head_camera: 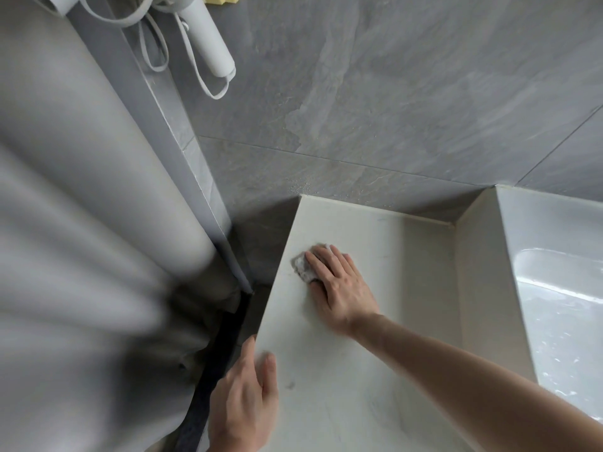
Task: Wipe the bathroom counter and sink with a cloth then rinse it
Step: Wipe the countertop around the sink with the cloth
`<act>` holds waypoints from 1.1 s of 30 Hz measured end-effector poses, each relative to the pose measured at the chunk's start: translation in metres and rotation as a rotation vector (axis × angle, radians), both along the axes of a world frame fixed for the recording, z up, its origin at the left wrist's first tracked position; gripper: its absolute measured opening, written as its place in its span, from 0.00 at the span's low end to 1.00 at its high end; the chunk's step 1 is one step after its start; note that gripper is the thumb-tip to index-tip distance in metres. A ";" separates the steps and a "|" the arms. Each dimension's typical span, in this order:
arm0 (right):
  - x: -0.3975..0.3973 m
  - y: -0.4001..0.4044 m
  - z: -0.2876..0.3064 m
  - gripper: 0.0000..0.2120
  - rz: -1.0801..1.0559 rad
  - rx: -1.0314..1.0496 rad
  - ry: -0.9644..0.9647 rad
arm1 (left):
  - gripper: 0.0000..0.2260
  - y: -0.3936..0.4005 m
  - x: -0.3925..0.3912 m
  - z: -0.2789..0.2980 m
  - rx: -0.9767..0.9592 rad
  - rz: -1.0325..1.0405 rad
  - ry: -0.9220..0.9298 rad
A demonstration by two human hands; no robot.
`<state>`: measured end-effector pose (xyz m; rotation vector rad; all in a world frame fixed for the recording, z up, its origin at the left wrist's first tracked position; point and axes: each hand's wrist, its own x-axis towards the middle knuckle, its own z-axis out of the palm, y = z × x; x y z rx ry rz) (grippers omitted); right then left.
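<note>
A pale stone counter (pixel 375 256) runs from the lower middle toward the tiled wall. My right hand (pixel 339 285) lies flat on it near the left edge, pressing a small grey-white cloth (pixel 303 266) under the fingers; only the cloth's left part shows. My left hand (pixel 244 399) rests at the counter's front left corner, fingers spread over the edge, holding nothing. The white sink basin (pixel 561 321) sits to the right, wet with streaks on its floor.
A grey shower curtain (pixel 81 223) hangs in folds on the left, close to the counter's edge. A white hair dryer with a looped cord (pixel 208 40) hangs on the grey tiled wall (pixel 391 109) above. A raised ledge (pixel 479 272) separates counter and sink.
</note>
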<state>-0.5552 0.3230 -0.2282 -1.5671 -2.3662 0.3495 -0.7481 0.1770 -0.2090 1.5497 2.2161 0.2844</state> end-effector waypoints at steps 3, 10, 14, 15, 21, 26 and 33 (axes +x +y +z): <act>0.005 -0.024 0.002 0.25 0.063 -0.030 -0.015 | 0.26 -0.001 -0.002 0.000 -0.007 -0.022 0.002; 0.000 0.025 0.010 0.29 0.002 -0.139 -0.087 | 0.33 -0.001 -0.003 -0.004 0.002 -0.027 0.000; -0.017 0.068 0.015 0.32 -0.183 -0.202 -0.149 | 0.37 0.000 -0.002 -0.007 0.003 -0.002 0.008; -0.021 0.068 0.016 0.30 -0.200 -0.215 -0.155 | 0.38 0.000 -0.002 -0.006 0.006 0.000 0.010; -0.017 0.001 0.014 0.25 0.033 -0.134 -0.033 | 0.32 -0.002 -0.001 0.003 0.032 -0.042 0.021; -0.001 -0.061 0.009 0.29 0.237 -0.158 -0.008 | 0.26 -0.001 0.000 0.002 0.028 -0.043 0.026; 0.080 -0.010 0.007 0.26 -0.238 -0.190 -0.093 | 0.27 -0.002 -0.003 -0.005 0.037 -0.041 0.011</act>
